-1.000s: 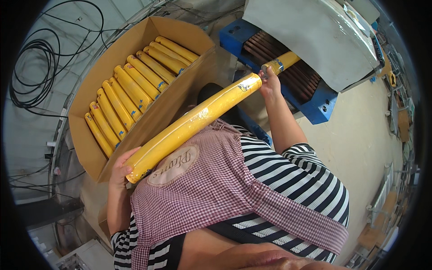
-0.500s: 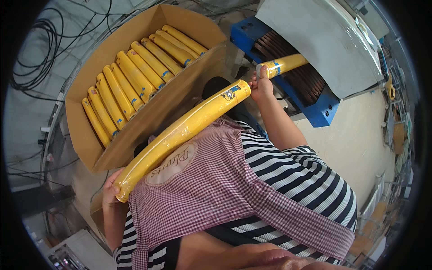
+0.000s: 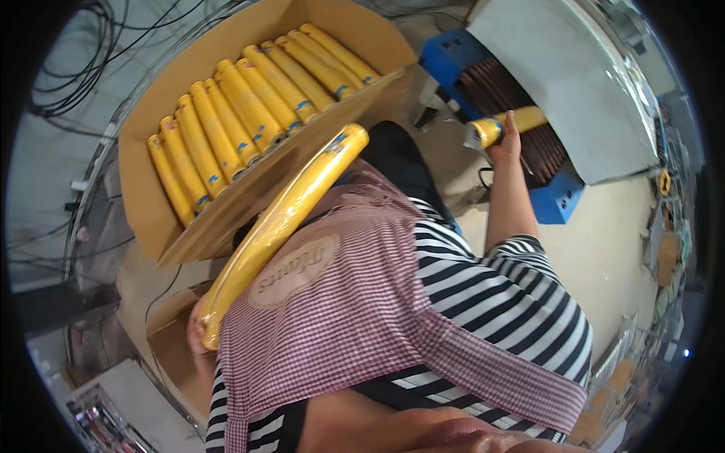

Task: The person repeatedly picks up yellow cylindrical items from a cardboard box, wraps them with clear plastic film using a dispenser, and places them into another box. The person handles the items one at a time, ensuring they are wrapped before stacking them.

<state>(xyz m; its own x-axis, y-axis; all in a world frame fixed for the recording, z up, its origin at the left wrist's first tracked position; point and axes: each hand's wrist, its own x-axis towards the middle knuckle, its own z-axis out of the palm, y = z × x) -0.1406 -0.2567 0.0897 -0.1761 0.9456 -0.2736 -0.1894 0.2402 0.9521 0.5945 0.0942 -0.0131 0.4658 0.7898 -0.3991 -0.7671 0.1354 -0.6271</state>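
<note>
Head view, starting at the person's left: the left hand (image 3: 198, 332) is clenched around the lower end of a long yellow wrapped roll (image 3: 279, 226), which slants up and away from it across the checked apron (image 3: 355, 302). Above that hand sits an open cardboard box (image 3: 196, 226) packed with a row of yellow rolls (image 3: 249, 113). Farther right, the right hand (image 3: 504, 140) grips a second yellow roll (image 3: 498, 127), held over the blue machine (image 3: 559, 200) beneath a grey cover (image 3: 566, 83).

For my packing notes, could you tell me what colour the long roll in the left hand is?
Yellow, in glossy clear wrap: the long roll shows best in the head view.
</note>
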